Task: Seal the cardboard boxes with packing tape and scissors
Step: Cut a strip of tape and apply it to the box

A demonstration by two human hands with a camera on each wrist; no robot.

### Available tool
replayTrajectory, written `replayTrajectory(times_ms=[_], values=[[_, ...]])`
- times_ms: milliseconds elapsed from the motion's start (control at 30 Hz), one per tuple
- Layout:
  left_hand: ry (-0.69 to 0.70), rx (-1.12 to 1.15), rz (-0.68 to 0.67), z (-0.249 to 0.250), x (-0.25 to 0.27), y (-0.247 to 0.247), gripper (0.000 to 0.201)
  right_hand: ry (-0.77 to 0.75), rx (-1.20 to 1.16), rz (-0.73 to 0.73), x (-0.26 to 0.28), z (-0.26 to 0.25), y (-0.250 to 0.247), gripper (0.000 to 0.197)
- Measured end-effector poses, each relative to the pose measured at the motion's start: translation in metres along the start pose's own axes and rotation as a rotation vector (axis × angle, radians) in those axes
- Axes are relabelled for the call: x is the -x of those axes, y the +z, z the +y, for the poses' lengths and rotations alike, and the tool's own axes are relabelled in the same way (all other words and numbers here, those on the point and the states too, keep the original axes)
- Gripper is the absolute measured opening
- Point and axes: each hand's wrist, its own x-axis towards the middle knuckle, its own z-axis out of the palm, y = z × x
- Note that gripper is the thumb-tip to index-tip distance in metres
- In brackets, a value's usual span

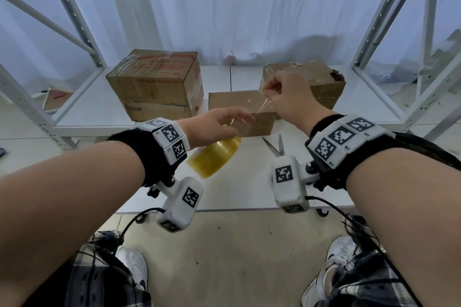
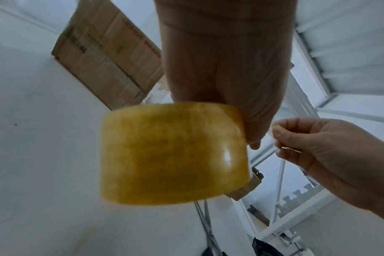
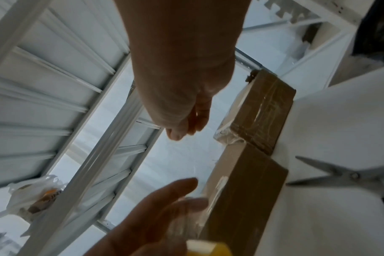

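My left hand (image 1: 224, 124) holds a yellowish roll of packing tape (image 1: 214, 157) above the table's front part; the left wrist view shows the tape roll (image 2: 173, 152) hanging under that hand. My right hand (image 1: 269, 95) pinches the tape's free end, and a clear strip (image 1: 259, 107) stretches between the hands over the small cardboard box (image 1: 237, 104). In the right wrist view the pinching fingertips (image 3: 182, 133) are above this small box (image 3: 245, 190). Steel scissors (image 1: 275, 147) lie blades apart on the table just in front of the box, untouched.
A large printed cardboard box (image 1: 157, 85) stands at the back left and a taped box (image 1: 314, 82) at the back right. The white table (image 1: 237, 192) sits inside a white metal rack (image 1: 72, 15). A white curtain hangs behind.
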Motion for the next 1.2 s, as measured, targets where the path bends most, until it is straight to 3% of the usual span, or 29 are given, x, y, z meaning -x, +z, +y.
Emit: replayTrajectory(times_ms=[167, 333, 633, 867, 1033, 1200], values=[[0.002, 0.038, -0.06, 0.0, 0.005, 0.0, 0.044, 0.008, -0.032, -0.047, 0.004, 0.008, -0.004, 0.001], [-0.055, 0.004, -0.126, 0.003, 0.005, 0.003, 0.044, 0.066, -0.03, -0.13, 0.012, 0.017, -0.001, 0.009], [-0.169, -0.032, -0.217, 0.004, -0.002, 0.012, 0.044, 0.347, 0.034, -0.281, 0.024, 0.036, 0.006, 0.045], [-0.206, 0.023, -0.173, -0.002, -0.005, 0.009, 0.044, 0.422, 0.174, -0.333, 0.032, 0.039, 0.005, 0.032], [-0.149, 0.022, -0.062, -0.005, -0.007, 0.007, 0.047, 0.5, 0.561, -0.573, 0.045, 0.048, 0.013, 0.03], [-0.073, 0.044, 0.009, -0.005, -0.011, 0.012, 0.047, 0.593, 0.643, -0.65, 0.058, 0.061, 0.033, 0.031]])
